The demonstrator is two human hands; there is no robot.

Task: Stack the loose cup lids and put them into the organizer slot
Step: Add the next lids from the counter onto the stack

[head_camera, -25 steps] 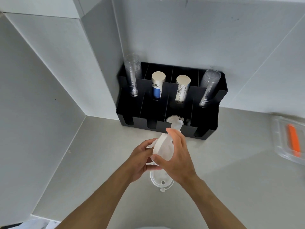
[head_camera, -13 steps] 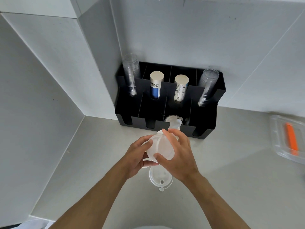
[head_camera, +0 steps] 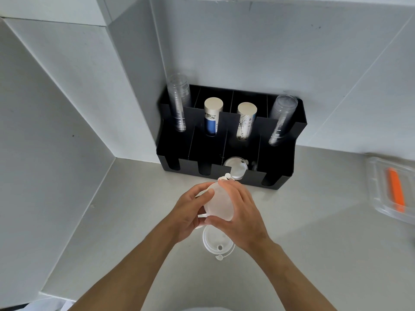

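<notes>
- Left hand [head_camera: 190,208] – curled on the left edge of the held lid stack [head_camera: 219,204], thumb on its face; right hand [head_camera: 239,211] wraps the right side, index at the top rim, thumb at the bottom. Both gripping, stack tilted, above the counter [head_camera: 314,254], just short of the organizer [head_camera: 285,173].
- Can't tell how many lids are in the stack; sipper tabs [head_camera: 227,176] poke out at the top.
- Step, imo: square up the rims before loading. Press w/ both thumbs till the lids nest flush, tabs to one side.
- One loose lid [head_camera: 217,242] lies flat on the counter below the hands – add it first, else it's a 2nd trip.
- Target slot [head_camera: 235,168]: front row, 3rd from left, already has lids. Feed the stack in upright thru the top so it doesn't fan out.
- Far right: clear tray [head_camera: 381,198] w/ orange item, well apart – ignore.
</notes>
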